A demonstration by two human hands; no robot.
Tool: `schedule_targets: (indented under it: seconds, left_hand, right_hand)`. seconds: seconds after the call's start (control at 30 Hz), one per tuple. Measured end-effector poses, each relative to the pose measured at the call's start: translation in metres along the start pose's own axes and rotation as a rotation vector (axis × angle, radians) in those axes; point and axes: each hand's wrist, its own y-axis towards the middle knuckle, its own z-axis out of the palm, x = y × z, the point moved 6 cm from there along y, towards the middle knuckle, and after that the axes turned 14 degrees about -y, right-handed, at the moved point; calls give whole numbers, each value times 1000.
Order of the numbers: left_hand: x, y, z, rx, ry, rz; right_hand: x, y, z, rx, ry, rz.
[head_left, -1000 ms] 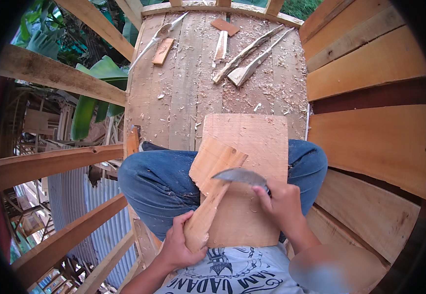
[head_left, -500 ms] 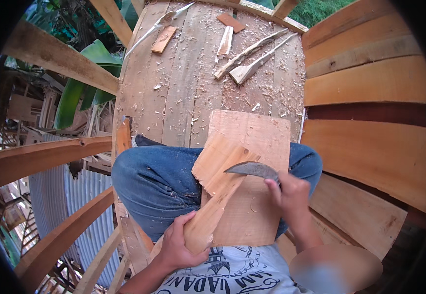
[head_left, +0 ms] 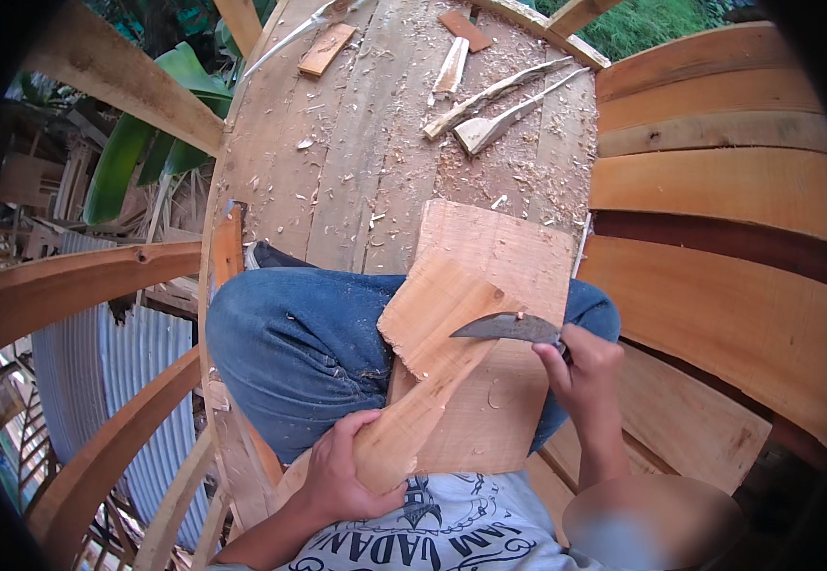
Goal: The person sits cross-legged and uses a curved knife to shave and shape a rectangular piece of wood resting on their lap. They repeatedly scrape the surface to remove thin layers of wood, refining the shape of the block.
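My left hand (head_left: 352, 468) is wrapped round the narrow end of a paddle-shaped piece of wood (head_left: 437, 319). The wood's broad end lies tilted over a flat board (head_left: 499, 233) that rests across my lap. In my right hand (head_left: 583, 366) is a curved knife (head_left: 507, 326) with a dark blade. Its handle is mostly hidden by my fingers. The blade points left and lies at the right edge of the wood's broad part, with a small shaving on its back.
Wood shavings litter the plank floor (head_left: 337, 200). Two long carved sticks (head_left: 494, 100), an orange-brown block (head_left: 326, 49) and a pale carved piece (head_left: 333, 11) lie at the far side. Slatted railings (head_left: 80, 276) stand on the left, a plank wall (head_left: 718, 181) on the right.
The knife and my right hand have shifted slightly right, and the blade now carries a shaving. My left hand keeps its hold. The whole view has tilted a little.
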Motion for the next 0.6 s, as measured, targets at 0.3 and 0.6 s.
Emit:
schedule_targets:
  seconds: [0.3,0.6]
  left_hand:
    - [1,-1,-1,1,-63,-7]
    - [-3,-2,3,76,-22,-27]
  right_hand:
    - [18,-19,15,43,179,10]
    - [-71,-17,-11,-155,307,339]
